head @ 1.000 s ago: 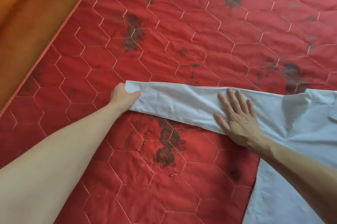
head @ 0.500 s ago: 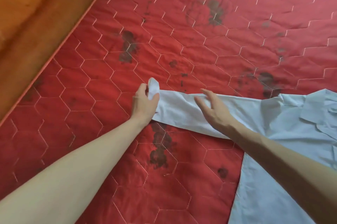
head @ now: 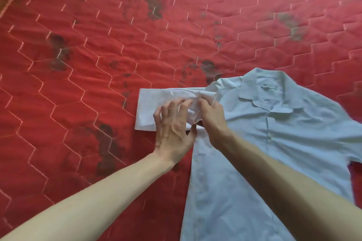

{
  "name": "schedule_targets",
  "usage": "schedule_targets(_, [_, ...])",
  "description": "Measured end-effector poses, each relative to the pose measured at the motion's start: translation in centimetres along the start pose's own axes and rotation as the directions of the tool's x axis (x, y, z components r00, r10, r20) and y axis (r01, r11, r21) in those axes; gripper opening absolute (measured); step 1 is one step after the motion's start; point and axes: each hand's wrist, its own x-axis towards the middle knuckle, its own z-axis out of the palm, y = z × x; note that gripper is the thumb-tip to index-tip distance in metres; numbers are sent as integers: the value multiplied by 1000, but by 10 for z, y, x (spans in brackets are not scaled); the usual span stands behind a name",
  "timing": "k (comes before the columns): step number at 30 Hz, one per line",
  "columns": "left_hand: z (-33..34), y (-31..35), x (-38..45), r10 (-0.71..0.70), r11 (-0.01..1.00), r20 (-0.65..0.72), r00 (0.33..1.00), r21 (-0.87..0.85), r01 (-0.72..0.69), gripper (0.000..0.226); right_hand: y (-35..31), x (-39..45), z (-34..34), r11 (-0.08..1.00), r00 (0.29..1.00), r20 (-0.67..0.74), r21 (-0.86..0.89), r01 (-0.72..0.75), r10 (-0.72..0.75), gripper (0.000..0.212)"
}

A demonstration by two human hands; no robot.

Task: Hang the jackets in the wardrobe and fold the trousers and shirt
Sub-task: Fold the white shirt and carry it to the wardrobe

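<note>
A pale blue shirt [head: 284, 142] is laid flat, collar up, on the red quilted bed [head: 98, 44]. Its doubled-back sleeve [head: 156, 101] is pressed by the spread left hand [head: 172, 134], while bunched sleeve cloth is pinched by the right hand [head: 210, 119].

Shirt [head: 293, 133] is a plain pale blue-white, no print on it. Under the shirt, the quilt [head: 98, 44] is bright red with pale stitched hexagons and dark blotchy stains scattered around the shirt.
</note>
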Motion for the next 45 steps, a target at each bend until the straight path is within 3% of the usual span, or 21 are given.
schedule_targets(3, [21, 16, 3, 104, 985, 82, 991, 130, -114, 80, -6, 2, -79, 996, 992, -122, 91, -10, 21, 36])
schedule_targets(5, [32, 21, 5, 89, 959, 159, 983, 254, -128, 86, -14, 1, -133, 991, 977, -211, 133, 3, 26, 28])
schedule_targets(9, [52, 26, 13, -53, 889, 278, 959, 451, -81, 97, -19, 5, -241, 991, 934, -357, 133, 20, 29, 20])
schedule_targets(12, [71, 30, 18, -169, 822, 317, 933, 568, -44, 91, -6, 14, -307, 1000, 889, -456, 27, -14, 24, 17])
schedule_targets(16, [81, 33, 26, -264, 880, 196, 944, 450, 153, 87, 22, 27, -364, 983, 832, -555, -157, -95, -8, 28])
schedule_targets(19, [81, 36, 25, -204, 946, 19, 979, 260, 193, 83, 47, 36, -381, 959, 874, -487, -243, -146, 10, 23])
schedule_targets(21, [81, 35, 20, -62, 982, -11, 998, 181, 63, 83, 61, 43, -383, 947, 887, -462, -274, -167, 23, 24])
schedule_targets(23, [81, 26, 16, 164, 972, 108, 981, 153, -179, 90, 70, 50, -384, 937, 885, -464, -300, -181, 22, 23])
schedule_targets(24, [81, 19, 16, 290, 937, 213, 933, 137, -322, 92, 73, 54, -386, 927, 880, -474, -324, -189, 14, 20])
schedule_targets(26, [83, 11, 22, 482, 818, 429, 763, 90, -568, 88, 78, 62, -390, 899, 859, -511, -385, -208, -19, 18])
schedule_targets(27, [86, 10, 26, 533, 765, 498, 684, 62, -641, 82, 80, 65, -393, 884, 843, -538, -406, -231, -27, 19])
schedule_targets(28, [90, 11, 32, 556, 738, 521, 648, 48, -673, 77, 82, 67, -395, 868, 827, -562, -425, -256, -32, 19])
schedule_targets(29, [94, 13, 39, 553, 747, 501, 666, 57, -662, 71, 84, 69, -396, 853, 815, -578, -444, -273, -41, 20])
schedule_targets(33, [109, 26, 76, 313, 922, 266, 912, 145, -359, 54, 90, 70, -396, 826, 811, -581, -487, -283, -65, 22])
schedule_targets(35, [113, 29, 97, 172, 970, 254, 952, 124, -209, 52, 88, 68, -395, 812, 807, -584, -511, -280, -89, 28])
schedule_targets(40, [103, 21, 136, 64, 966, 323, 944, 216, -139, 45, 85, 57, -398, 797, 686, -721, -470, -379, -98, 34])
schedule_targets(43, [93, 21, 142, 180, 953, 400, 899, 157, -260, 35, 87, 51, -402, 786, 679, -733, -435, -441, -25, 37])
schedule_targets(45, [92, 21, 141, 309, 915, 485, 818, 84, -396, 32, 86, 50, -404, 770, 699, -715, -451, -451, -9, 41])
